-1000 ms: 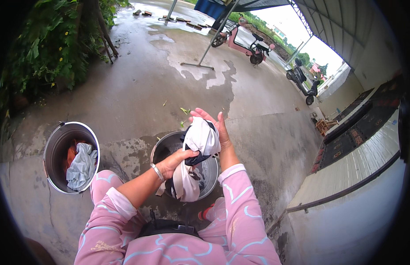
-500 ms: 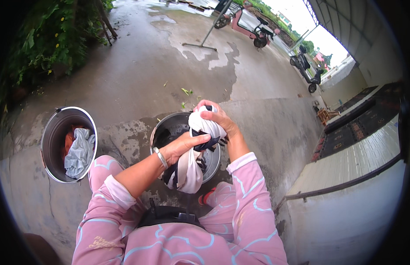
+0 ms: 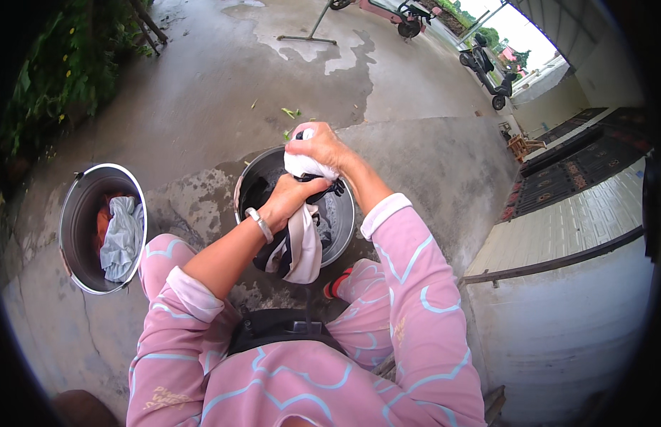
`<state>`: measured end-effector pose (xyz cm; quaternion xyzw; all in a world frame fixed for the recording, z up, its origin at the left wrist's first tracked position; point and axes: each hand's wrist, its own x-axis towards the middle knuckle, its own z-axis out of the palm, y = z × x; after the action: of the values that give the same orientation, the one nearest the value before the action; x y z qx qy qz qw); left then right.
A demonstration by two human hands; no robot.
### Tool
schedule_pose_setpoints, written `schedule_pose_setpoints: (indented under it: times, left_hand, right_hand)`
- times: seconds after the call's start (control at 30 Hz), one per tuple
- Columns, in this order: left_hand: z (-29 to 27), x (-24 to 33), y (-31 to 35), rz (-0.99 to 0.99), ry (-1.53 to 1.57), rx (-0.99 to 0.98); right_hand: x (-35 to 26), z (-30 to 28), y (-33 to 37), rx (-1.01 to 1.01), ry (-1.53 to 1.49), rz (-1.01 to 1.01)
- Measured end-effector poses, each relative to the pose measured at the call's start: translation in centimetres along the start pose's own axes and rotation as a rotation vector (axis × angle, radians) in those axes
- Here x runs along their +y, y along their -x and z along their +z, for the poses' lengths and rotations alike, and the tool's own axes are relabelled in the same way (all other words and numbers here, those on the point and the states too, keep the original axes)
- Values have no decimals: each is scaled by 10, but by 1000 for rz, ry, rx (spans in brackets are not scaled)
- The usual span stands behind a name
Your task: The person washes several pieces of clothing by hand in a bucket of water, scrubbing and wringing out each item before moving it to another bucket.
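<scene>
the right hand (image 3: 319, 148), spread open a second ago, has curled around one white-and-black cloth bundle (image 3: 304, 245); both hands' fingers clamp it over one metal basin (image 3: 342, 229), the left hand (image 3: 287, 201) nearer the body. one bucket (image 3: 83, 206) holds one grey cloth (image 3: 122, 238), one orange cloth (image 3: 102, 229).

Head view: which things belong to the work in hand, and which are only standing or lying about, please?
In use: white-and-black cloth, in the grip of left hand and right hand; metal basin beneath; probably the bucket with grey cloth.

Just about: pink scooter; black scooter; metal stand; plants.
</scene>
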<state>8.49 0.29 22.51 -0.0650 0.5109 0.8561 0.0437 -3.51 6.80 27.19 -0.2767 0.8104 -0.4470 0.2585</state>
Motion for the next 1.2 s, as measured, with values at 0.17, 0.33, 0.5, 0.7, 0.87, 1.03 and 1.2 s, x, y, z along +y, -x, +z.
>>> schedule_pose_setpoints:
  times: [0.17,0.33,0.5,0.7,0.87,1.03,1.2]
  left_hand:
    - [-6,-12,-6,76,-66,22]
    - [-12,-20,-8,38,-119,44]
    - [-15,-23,-10,90,-210,64]
    - [-22,-26,-16,75,-213,95]
    - [-23,-25,-14,58,-247,124]
    - [-20,-29,-15,158,-205,243]
    - [-21,-21,-16,122,-48,323]
  right_hand:
    - [3,9,-7,83,196,9]
    - [7,18,-10,151,317,43]
    - [12,24,-14,237,427,26]
    - [-11,33,-11,268,553,77]
    - [-27,41,-5,298,622,151]
    - [-26,46,-13,305,643,218]
    - [-26,41,-15,197,563,43]
